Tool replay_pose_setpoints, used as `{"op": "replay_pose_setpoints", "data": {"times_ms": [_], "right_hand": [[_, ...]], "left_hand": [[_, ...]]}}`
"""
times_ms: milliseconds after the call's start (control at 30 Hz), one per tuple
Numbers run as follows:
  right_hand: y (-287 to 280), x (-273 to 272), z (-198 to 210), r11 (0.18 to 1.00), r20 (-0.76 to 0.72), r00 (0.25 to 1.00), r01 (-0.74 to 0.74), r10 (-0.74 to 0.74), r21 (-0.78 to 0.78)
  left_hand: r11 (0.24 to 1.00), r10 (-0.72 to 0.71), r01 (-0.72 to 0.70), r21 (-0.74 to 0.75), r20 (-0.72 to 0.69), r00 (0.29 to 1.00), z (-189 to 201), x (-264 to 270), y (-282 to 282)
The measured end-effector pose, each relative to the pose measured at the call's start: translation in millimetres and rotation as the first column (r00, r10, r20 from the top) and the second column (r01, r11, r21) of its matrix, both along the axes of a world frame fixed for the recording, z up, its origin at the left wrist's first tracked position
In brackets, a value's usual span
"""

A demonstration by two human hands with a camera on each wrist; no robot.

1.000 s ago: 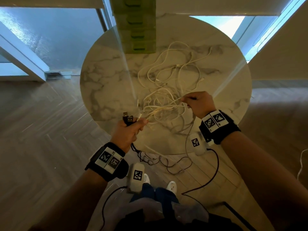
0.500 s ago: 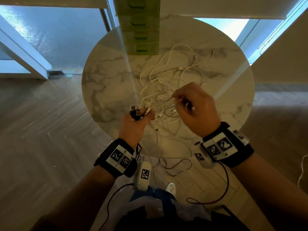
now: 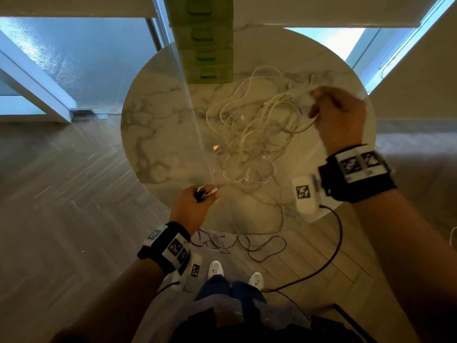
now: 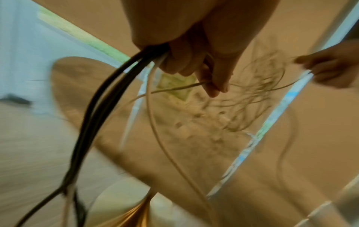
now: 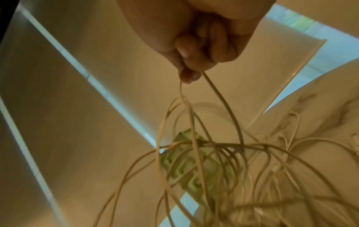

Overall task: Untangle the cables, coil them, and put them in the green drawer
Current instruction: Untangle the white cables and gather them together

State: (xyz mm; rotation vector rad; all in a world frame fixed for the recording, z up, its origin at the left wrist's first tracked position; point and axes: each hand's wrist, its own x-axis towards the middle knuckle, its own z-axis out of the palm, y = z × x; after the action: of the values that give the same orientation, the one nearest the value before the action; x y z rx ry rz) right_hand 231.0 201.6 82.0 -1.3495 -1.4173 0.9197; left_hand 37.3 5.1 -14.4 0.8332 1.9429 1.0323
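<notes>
Left hand (image 3: 191, 206) fingers (image 4: 196, 64) curled round black and white cable ends at near surface (image 3: 158, 134) edge, likely anchoring them. Right hand (image 3: 337, 115) pinches strands, lifting white cable tangle (image 3: 252, 134) apart. Green drawer unit (image 3: 205, 45) behind tangle.

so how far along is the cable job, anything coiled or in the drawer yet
Done: nothing; no coil is visible, and the white cables lie knotted on the marble table. In hand: the left hand grips black cables and some white ends, while the right hand pinches white strands and lifts them from the pile. Left: separating, coiling, and stowing in the green drawer unit, whose visible drawers look shut.
</notes>
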Motion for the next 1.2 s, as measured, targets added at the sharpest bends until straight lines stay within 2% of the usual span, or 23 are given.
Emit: {"op": "replay_pose_setpoints", "data": {"times_ms": [67,100,200,267,333,400,500,567,633,733,800,867,967,1033,1100,1167,1200], "right_hand": [[14.5,13.0,10.6,0.997,-0.093,0.993,0.073,-0.074,-0.018],[19.7,19.1,13.3,0.994,-0.116,0.987,0.107,-0.109,-0.027],[33.4,38.5,17.2,0.975,-0.149,0.964,0.218,-0.222,-0.049],[39.8,49.1,16.7,0.969,-0.157,0.957,0.238,-0.245,-0.064],[38.5,52.2,11.2,0.978,-0.106,0.974,0.195,-0.202,-0.07],[30.9,45.9,2.3,0.991,-0.034,0.994,0.104,-0.107,-0.084],[18.1,31.4,-11.3,0.989,0.002,1.0,0.012,-0.011,-0.147],[10.5,25.9,-16.4,0.986,0.006,1.0,-0.02,0.021,-0.163],[2.9,19.5,-19.3,0.983,-0.003,0.997,-0.076,0.076,-0.166],[-9.9,13.1,-18.1,0.978,-0.045,0.99,-0.141,0.136,-0.153],[-18.0,8.4,-13.9,0.975,-0.07,0.984,-0.171,0.163,-0.141],[-25.9,2.9,-7.9,0.97,-0.08,0.978,-0.203,0.193,-0.131],[-35.9,-3.4,5.0,0.967,-0.08,0.97,-0.235,0.228,-0.097],[-39.7,-4.2,15.1,0.962,-0.033,0.963,-0.269,0.267,-0.053],[-41.0,-2.1,25.3,0.952,0.0,0.952,-0.306,0.306,-0.014],[-33.7,3.1,31.2,0.956,-0.014,0.957,-0.291,0.291,-0.016],[-27.8,6.8,31.7,0.964,0.022,0.964,-0.265,0.265,-0.01]], "left_hand": [[0.996,0.02,-0.027,-0.083,-0.088,0.996,-12.6,-14.6,-13.7],[0.99,0.074,-0.087,-0.114,-0.112,0.991,-17.8,-23.4,-20.1],[0.917,0.338,-0.356,-0.183,-0.121,0.933,-26.8,-51.8,-38.2],[0.848,0.467,-0.482,-0.219,-0.119,0.876,-27.9,-68.9,-49.8],[0.836,0.495,-0.503,-0.221,-0.093,0.864,-27.7,-76.8,-56.9],[0.891,0.419,-0.419,-0.176,-0.039,0.907,-25.4,-72.7,-57.3],[0.988,0.132,-0.129,-0.089,0.029,0.991,-15.5,-51.5,-46.7],[0.999,-0.033,0.033,0.002,0.025,0.999,-6.5,-34.3,-32.5],[0.993,-0.046,0.045,0.11,0.008,0.999,7.5,-17.6,-16.3],[0.968,0.026,-0.018,0.25,-0.03,0.999,29.5,8.3,10.2],[0.962,0.031,-0.036,0.27,0.025,0.999,39.1,22.9,29.8],[0.978,-0.063,0.054,0.202,0.037,0.997,38.5,33.4,48.1],[0.971,-0.215,0.216,0.099,-0.025,0.976,17.5,42.7,69.0],[0.966,-0.254,0.256,0.03,-0.065,0.965,4.3,44.4,80.4],[0.951,-0.305,0.289,-0.114,-0.162,0.938,-5.2,43.2,87.5],[0.916,-0.374,0.315,-0.248,-0.246,0.894,-12.5,41.3,89.8],[0.908,-0.388,0.323,-0.268,-0.241,0.89,-17.5,39.9,89.7]]}}
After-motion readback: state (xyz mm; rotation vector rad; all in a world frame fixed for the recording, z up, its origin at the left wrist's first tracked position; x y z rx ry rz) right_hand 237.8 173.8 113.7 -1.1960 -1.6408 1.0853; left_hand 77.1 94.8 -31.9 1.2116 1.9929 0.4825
